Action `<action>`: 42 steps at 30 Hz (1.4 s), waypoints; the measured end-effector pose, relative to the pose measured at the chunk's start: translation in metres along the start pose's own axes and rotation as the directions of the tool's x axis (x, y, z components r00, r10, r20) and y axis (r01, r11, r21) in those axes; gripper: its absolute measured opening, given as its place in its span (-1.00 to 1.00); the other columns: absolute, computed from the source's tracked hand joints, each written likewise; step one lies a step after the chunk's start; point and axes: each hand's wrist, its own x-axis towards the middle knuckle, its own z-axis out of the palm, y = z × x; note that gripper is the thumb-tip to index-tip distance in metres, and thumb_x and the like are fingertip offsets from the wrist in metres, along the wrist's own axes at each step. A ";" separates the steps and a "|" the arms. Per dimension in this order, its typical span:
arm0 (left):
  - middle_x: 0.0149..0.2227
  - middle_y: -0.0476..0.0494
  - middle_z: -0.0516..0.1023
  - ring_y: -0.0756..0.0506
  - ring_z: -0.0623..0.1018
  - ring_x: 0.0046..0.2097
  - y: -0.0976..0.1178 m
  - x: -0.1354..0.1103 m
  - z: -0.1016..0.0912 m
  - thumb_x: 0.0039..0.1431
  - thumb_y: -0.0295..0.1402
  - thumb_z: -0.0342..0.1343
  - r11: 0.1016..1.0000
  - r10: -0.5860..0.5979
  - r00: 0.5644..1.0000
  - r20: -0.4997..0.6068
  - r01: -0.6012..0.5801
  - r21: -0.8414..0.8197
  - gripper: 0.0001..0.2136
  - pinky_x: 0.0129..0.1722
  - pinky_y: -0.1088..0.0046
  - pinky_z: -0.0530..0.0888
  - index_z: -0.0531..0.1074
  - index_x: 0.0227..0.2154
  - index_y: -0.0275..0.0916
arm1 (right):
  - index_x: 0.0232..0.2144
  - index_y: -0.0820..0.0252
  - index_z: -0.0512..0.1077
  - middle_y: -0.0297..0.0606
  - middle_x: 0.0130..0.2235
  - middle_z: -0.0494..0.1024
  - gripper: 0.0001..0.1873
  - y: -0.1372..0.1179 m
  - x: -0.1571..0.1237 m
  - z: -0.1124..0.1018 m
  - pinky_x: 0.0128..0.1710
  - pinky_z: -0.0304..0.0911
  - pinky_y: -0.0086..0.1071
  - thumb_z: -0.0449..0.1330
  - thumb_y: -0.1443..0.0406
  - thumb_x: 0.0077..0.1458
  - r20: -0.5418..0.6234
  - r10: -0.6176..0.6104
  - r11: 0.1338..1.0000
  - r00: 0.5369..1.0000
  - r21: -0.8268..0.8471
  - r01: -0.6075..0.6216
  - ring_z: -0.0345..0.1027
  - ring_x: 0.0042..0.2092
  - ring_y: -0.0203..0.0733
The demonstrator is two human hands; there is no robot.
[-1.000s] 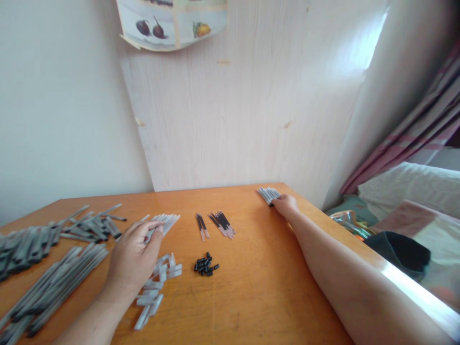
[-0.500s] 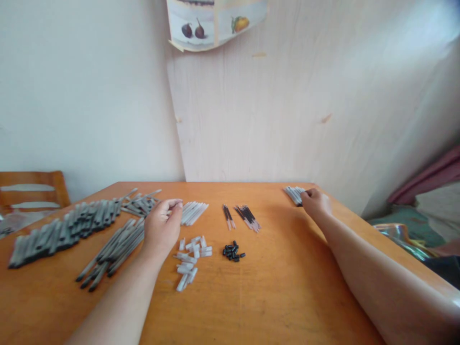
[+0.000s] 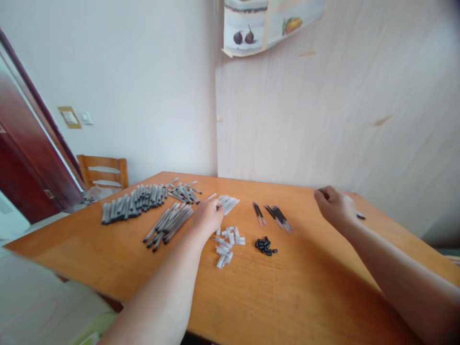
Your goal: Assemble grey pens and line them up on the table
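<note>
My left hand (image 3: 208, 214) is closed in a pinch at the left end of a row of clear pen barrels (image 3: 230, 203). A thin pale stick pokes out behind the fingers; whether they grip it I cannot tell. My right hand (image 3: 336, 207) is curled into a loose fist above the right part of the table, with nothing showing in it. Behind its wrist a dark pen end (image 3: 361, 215) peeks out; the rest is hidden. In front of my left hand lie clear pen caps (image 3: 226, 245). Black end plugs (image 3: 265, 245) are heaped to their right.
Dark-inked refills (image 3: 279, 218) lie in a bunch, two more (image 3: 259, 213) beside them. Many grey, black-tipped pens (image 3: 134, 202) fill the table's left, with further bundles (image 3: 168, 225) nearer me. A wooden chair (image 3: 104, 170) stands beyond the left edge.
My right hand has lifted away from the bundle of pens at the far right and moved left relative to it. My left hand stays by the clear barrels. The view has turned left.
</note>
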 end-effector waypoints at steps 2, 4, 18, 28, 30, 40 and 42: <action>-0.18 -0.14 0.65 -0.16 0.55 -0.06 0.000 -0.002 0.002 0.14 -0.28 0.11 0.997 0.039 0.998 0.040 -0.041 0.061 -0.82 -0.02 0.37 0.40 0.62 -0.30 -0.10 | -0.37 0.16 0.51 -0.15 -0.36 0.56 -0.63 -0.015 -0.006 0.001 -0.42 0.02 -0.35 0.01 0.09 0.18 0.048 -0.054 0.998 0.997 0.028 0.053 0.36 -0.35 -0.11; -0.15 -0.13 0.64 -0.17 0.54 -0.04 -0.001 -0.003 0.004 0.15 -0.28 0.09 0.990 0.071 0.995 0.067 -0.079 0.115 -0.80 0.00 0.35 0.39 0.63 -0.28 -0.07 | -0.41 0.14 0.49 -0.20 -0.39 0.55 -0.66 -0.033 -0.012 0.003 -0.43 0.03 -0.38 0.01 0.10 0.17 0.081 -0.106 0.992 0.991 0.072 0.100 0.35 -0.37 -0.15; -0.09 -0.20 0.58 -0.22 0.48 -0.01 0.010 -0.012 0.004 0.18 -0.29 -0.03 0.943 0.122 0.984 0.127 -0.155 0.295 -0.70 0.00 0.18 0.37 0.61 -0.20 -0.02 | -0.48 0.14 0.42 -0.25 -0.39 0.53 -0.74 -0.131 -0.035 0.027 -0.43 0.02 -0.42 0.03 0.20 0.16 0.119 -0.310 0.929 0.943 0.247 0.274 0.32 -0.38 -0.24; -0.03 -0.24 0.55 -0.32 0.44 0.06 0.010 -0.014 0.002 0.15 -0.28 -0.03 0.943 0.073 0.985 0.158 -0.120 0.310 -0.70 0.03 0.04 0.32 0.61 -0.23 -0.04 | -0.44 0.14 0.45 -0.25 -0.37 0.55 -0.74 -0.169 -0.040 0.048 -0.41 0.04 -0.42 0.03 0.20 0.17 0.180 -0.302 0.938 0.936 0.232 0.258 0.35 -0.35 -0.24; -0.02 -0.22 0.55 -0.29 0.44 0.06 0.011 -0.013 0.000 0.15 -0.28 -0.04 0.950 0.064 0.987 0.150 -0.106 0.295 -0.69 0.04 0.06 0.32 0.61 -0.20 -0.04 | -0.39 0.14 0.47 -0.24 -0.33 0.57 -0.75 -0.172 -0.039 0.052 -0.39 0.07 -0.42 0.03 0.20 0.18 0.208 -0.302 0.942 0.930 0.212 0.259 0.37 -0.32 -0.22; -0.05 -0.22 0.57 -0.29 0.46 0.05 0.011 -0.013 0.000 0.09 -0.33 0.01 0.953 0.049 0.981 0.186 -0.102 0.287 -0.73 0.02 0.08 0.35 0.62 -0.28 -0.05 | 0.05 0.03 0.46 -0.12 -0.04 0.55 -0.56 -0.195 -0.043 0.075 -0.20 0.23 -0.33 0.01 0.34 0.16 0.488 -0.378 0.912 0.787 0.052 0.406 0.45 -0.09 -0.07; -0.07 -0.22 0.59 -0.29 0.47 0.03 0.011 -0.013 0.000 0.11 -0.32 0.00 0.960 0.056 0.985 0.161 -0.097 0.264 -0.74 0.01 0.08 0.36 0.61 -0.29 -0.05 | 0.09 -0.05 0.44 -0.12 -0.04 0.54 -0.52 -0.202 -0.045 0.074 -0.19 0.24 -0.30 0.01 0.34 0.16 0.548 -0.403 0.880 0.733 0.014 0.474 0.46 -0.07 -0.04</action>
